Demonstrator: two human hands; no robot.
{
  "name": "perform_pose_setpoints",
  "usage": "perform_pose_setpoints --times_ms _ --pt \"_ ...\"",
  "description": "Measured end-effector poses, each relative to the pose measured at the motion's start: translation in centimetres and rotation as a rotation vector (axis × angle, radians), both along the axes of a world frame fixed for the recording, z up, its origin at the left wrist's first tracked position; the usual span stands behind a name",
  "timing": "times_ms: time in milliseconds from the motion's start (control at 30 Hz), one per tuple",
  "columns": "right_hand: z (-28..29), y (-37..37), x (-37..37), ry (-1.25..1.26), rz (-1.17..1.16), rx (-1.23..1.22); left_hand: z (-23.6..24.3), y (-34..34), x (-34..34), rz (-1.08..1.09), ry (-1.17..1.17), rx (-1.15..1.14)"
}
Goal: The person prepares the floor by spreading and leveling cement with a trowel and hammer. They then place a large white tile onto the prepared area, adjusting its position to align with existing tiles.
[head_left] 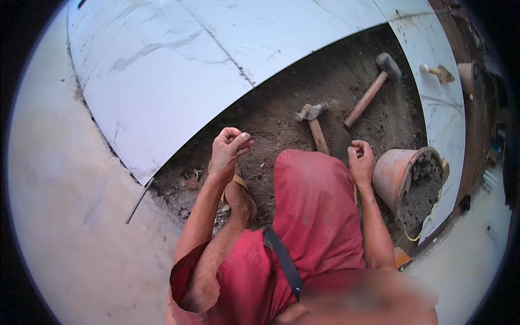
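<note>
My left hand (229, 151) is raised over the bare soil near the laid tile's edge. Its fingers are curled with the thumb pressed against them; anything in that pinch is too small to make out. On the other side of my red-clothed knee, my right hand (362, 162) is bent closed, thumb against fingertips, and what it may hold is hidden. It is nearest to a dark flat blade-like piece (340, 142) and an orange bucket (387, 176) of grey mortar (422, 189). Ahead on the soil lie a hammer (318, 134) and a mallet (366, 100) with wooden handles.
Large white marbled tiles (162, 81) border the soil ahead and to the left. Another tile strip (441, 116) runs along the right, bearing a trowel (444, 75). A thin metal rod (140, 202) sticks out by the tile corner. Rubble (187, 187) lies near my left foot.
</note>
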State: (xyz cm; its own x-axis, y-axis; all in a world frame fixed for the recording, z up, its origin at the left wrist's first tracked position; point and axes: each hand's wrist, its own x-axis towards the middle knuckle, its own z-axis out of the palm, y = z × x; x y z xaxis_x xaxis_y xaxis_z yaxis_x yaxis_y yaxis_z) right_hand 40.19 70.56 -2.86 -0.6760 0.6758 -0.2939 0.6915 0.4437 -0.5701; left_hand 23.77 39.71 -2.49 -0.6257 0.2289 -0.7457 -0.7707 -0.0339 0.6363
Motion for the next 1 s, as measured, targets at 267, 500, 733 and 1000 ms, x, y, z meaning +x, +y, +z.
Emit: perform_pose_setpoints --times_ms 267,500,733,1000 --pt "-2.8 -2.0 8.3 0.042 -0.042 -0.248 -1.2 0.9 4.0 -0.059 -0.094 -0.053" --pt "-3.1 -5.2 11.9 0.136 0.022 -0.263 -2.8 2.9 3.2 -0.539 0.196 -0.219" --pt "-3.4 -5.6 15.0 0.329 0.096 -0.124 -0.3 15.6 -5.3 -0.755 0.284 -0.041" --pt "-2.2 -8.8 18.7 0.257 -0.230 0.101 2.6 31.3 -4.8 -1.274 0.622 0.015"
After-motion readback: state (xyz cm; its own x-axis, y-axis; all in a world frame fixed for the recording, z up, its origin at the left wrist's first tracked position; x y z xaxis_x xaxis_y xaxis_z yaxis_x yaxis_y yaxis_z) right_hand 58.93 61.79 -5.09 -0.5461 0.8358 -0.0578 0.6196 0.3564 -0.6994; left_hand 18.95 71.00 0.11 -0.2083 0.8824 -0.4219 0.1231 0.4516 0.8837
